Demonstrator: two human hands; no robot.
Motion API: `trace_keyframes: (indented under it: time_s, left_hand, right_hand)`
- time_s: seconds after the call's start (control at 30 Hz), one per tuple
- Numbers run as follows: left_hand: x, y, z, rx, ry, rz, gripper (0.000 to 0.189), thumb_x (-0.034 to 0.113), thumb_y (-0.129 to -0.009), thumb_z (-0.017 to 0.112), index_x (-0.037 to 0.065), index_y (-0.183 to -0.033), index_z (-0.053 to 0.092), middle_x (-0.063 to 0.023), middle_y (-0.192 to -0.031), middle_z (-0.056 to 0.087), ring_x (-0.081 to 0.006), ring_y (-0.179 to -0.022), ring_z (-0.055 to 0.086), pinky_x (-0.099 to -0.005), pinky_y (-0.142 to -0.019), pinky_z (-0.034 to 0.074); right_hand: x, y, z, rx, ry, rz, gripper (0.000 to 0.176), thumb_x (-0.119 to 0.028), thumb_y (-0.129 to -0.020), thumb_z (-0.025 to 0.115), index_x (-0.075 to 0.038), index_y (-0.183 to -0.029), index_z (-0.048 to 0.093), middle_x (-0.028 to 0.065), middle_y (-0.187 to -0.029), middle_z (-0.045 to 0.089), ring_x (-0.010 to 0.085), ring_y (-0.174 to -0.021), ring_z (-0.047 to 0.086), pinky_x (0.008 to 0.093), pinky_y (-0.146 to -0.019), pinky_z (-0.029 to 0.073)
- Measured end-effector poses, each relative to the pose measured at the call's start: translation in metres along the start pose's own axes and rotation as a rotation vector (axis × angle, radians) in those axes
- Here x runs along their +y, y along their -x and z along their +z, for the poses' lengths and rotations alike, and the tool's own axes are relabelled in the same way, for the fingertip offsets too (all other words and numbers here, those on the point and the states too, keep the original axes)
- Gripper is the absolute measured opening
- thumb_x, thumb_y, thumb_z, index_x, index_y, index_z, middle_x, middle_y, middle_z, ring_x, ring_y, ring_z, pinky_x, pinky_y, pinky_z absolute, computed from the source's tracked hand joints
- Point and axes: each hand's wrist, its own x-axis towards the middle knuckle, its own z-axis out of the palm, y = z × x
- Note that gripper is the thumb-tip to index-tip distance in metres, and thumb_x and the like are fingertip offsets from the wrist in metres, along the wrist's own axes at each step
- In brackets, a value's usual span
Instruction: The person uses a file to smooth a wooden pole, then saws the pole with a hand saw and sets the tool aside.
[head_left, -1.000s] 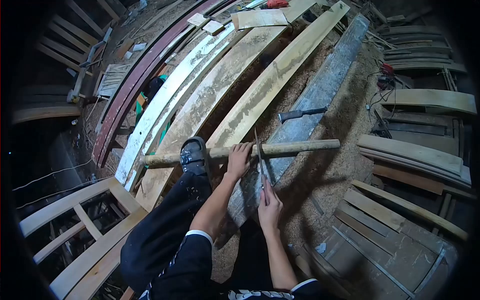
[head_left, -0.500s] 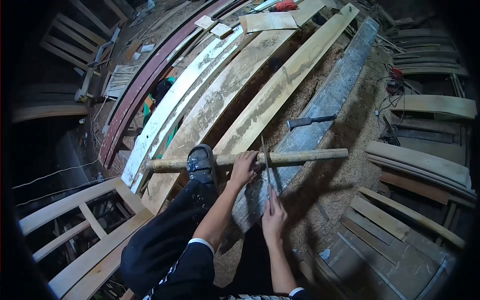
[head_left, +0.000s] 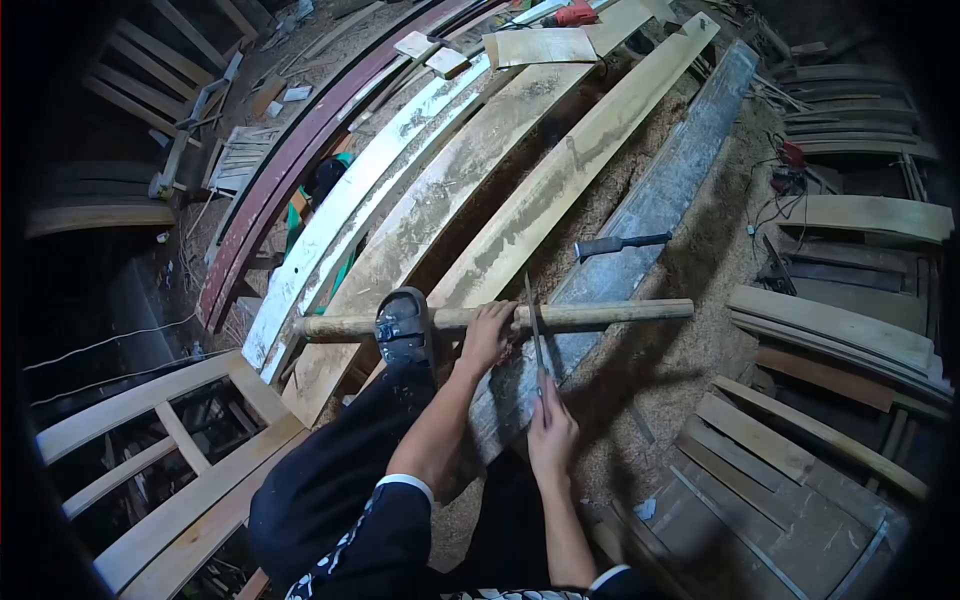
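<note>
A round wooden pole [head_left: 610,314] lies across several long boards. My left hand [head_left: 487,335] is closed over the pole near its middle, just right of my shod foot [head_left: 402,325], which presses on it. In my right hand [head_left: 552,432] is the handle of a hand saw [head_left: 536,335]. Its thin blade, seen nearly edge-on, crosses the pole just right of my left fingers and points away from me. Teeth are too small to make out. Beyond the pole, a dark tool with a broad metal end [head_left: 622,244] rests on a grey weathered plank [head_left: 655,200].
Pale boards [head_left: 530,215] and a maroon beam [head_left: 265,195] run away to the far side. A wooden frame [head_left: 190,440] stands at left. Stacked planks [head_left: 830,320] line the right. Sawdust [head_left: 690,350] covers the ground. A red power tool [head_left: 575,13] lies at the far end.
My right hand and the saw have shifted very slightly back toward me. My left hand and foot keep their places on the pole.
</note>
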Motion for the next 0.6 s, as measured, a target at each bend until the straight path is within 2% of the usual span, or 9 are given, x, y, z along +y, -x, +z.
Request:
trace_keyframes:
  time_s: [0.1,0.17,0.2,0.3,0.33,0.43,0.5,0.57,0.6]
  left_hand:
    - [0.009,0.011,0.011,-0.01,0.023,-0.011,0.06,0.007,-0.082,0.07,0.006,-0.141,0.058,-0.0179,-0.138,0.062,-0.0381,-0.132,0.054,-0.0491,-0.113,0.039]
    - [0.01,0.015,0.015,0.017,-0.048,-0.05,0.063,0.007,-0.081,0.071,0.007,-0.142,0.058,-0.0177,-0.14,0.062,-0.0371,-0.133,0.053,-0.0493,-0.113,0.039]
    - [0.005,0.016,0.018,0.051,-0.036,-0.021,0.062,0.006,-0.08,0.072,0.007,-0.14,0.059,-0.0176,-0.139,0.062,-0.0368,-0.133,0.054,-0.0486,-0.114,0.039]
    - [-0.007,0.014,0.014,0.001,0.016,0.013,0.061,0.005,-0.079,0.071,0.005,-0.139,0.06,-0.0176,-0.138,0.063,-0.0366,-0.131,0.055,-0.0478,-0.114,0.039]
    - [-0.003,0.013,0.01,-0.005,0.021,0.004,0.058,0.004,-0.08,0.069,0.004,-0.137,0.061,-0.0175,-0.137,0.064,-0.0367,-0.13,0.056,-0.0475,-0.114,0.039]
    - [0.012,0.014,0.013,0.081,-0.018,-0.027,0.056,0.005,-0.08,0.069,0.005,-0.136,0.062,-0.0175,-0.137,0.064,-0.0368,-0.13,0.056,-0.0479,-0.113,0.039]
    - [0.011,0.022,0.017,0.077,-0.004,-0.02,0.055,0.006,-0.081,0.069,0.004,-0.136,0.062,-0.0178,-0.137,0.064,-0.037,-0.13,0.056,-0.048,-0.113,0.04]
    - [0.004,0.015,0.009,0.049,0.042,0.014,0.056,0.008,-0.082,0.07,0.004,-0.137,0.062,-0.0181,-0.137,0.064,-0.037,-0.13,0.056,-0.0481,-0.113,0.039]
    - [0.005,0.015,0.007,0.035,0.058,0.003,0.056,0.009,-0.083,0.071,0.005,-0.138,0.062,-0.0184,-0.136,0.064,-0.0376,-0.129,0.056,-0.048,-0.113,0.039]
  right_hand:
    - [0.005,0.021,-0.017,0.023,0.002,-0.103,0.039,-0.004,-0.1,0.061,0.001,-0.139,0.062,0.027,-0.122,0.07,0.0421,-0.11,0.07,0.0415,-0.089,0.057]
    - [-0.007,-0.007,0.001,-0.043,0.011,0.013,0.043,-0.003,-0.1,0.059,-0.004,-0.143,0.06,0.0214,-0.131,0.069,0.0383,-0.117,0.068,0.044,-0.092,0.056]
    - [-0.003,-0.027,0.019,-0.02,0.015,0.001,0.042,-0.002,-0.1,0.059,0.0,-0.141,0.06,0.0262,-0.122,0.071,0.0428,-0.109,0.07,0.0439,-0.086,0.056]
    - [-0.011,-0.006,0.009,-0.052,0.025,0.076,0.046,-0.003,-0.099,0.059,-0.007,-0.145,0.059,0.0213,-0.132,0.068,0.0397,-0.118,0.067,0.0438,-0.093,0.056]
    - [-0.008,0.011,0.001,-0.012,0.02,-0.035,0.045,-0.002,-0.1,0.058,-0.008,-0.144,0.06,0.0218,-0.134,0.066,0.0398,-0.118,0.067,0.044,-0.093,0.056]
    - [-0.01,0.011,-0.001,0.01,0.026,-0.037,0.043,0.002,-0.098,0.057,-0.001,-0.141,0.06,0.0233,-0.132,0.068,0.0368,-0.119,0.069,0.0427,-0.096,0.055]
    - [-0.012,-0.008,0.004,-0.006,-0.015,-0.019,0.043,0.002,-0.099,0.057,0.0,-0.141,0.06,0.0234,-0.132,0.068,0.0373,-0.118,0.069,0.0429,-0.096,0.055]
    - [-0.018,-0.021,0.012,-0.092,0.087,0.143,0.043,0.0,-0.099,0.058,0.0,-0.141,0.061,0.0243,-0.13,0.069,0.0382,-0.118,0.069,0.0432,-0.095,0.055]
    - [-0.004,-0.007,0.01,-0.026,0.011,0.058,0.041,-0.004,-0.1,0.06,-0.003,-0.141,0.061,0.0239,-0.127,0.07,0.0411,-0.113,0.069,0.0449,-0.091,0.056]
